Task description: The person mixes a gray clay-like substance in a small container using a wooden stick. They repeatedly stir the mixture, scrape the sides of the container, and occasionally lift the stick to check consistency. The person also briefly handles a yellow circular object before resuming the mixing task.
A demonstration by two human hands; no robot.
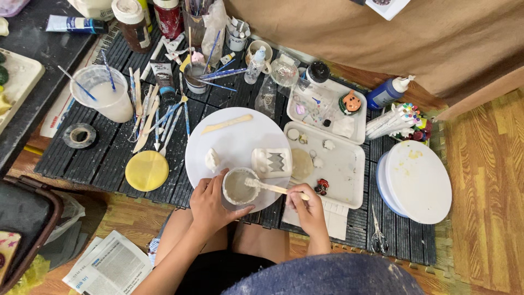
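In the head view, low in the middle of the frame, the left hand (210, 203) wraps its grip around a small cup (239, 187), thumb on the near wall and fingers curled round the left side, so that grip is closed on the cup. The cup sits at the near edge of a round white plate (234, 139) and holds a pale grey, creamy paste. Just to its right, the right hand (305, 205) pinches the near end of a wooden stick (273, 188), its grip narrow and closed on the handle. The stick's long axis runs nearly level across the frame, rising slightly toward the left, and its paste-coated tip lies over the cup's right rim. So the cup lies left of the right hand's grip, straight along the stick, while the left hand is the nearer one, already touching it. Beyond the cup on the plate stands a pale block (271, 162) with a grey zigzag cut in its face, a small white lump (212, 159) to the left, and a flat pale spatula (226, 124) near the far rim. A white tray (349, 175) lies to the right on the dark slatted tabletop (98, 158), a yellow disc (146, 170) to the left.
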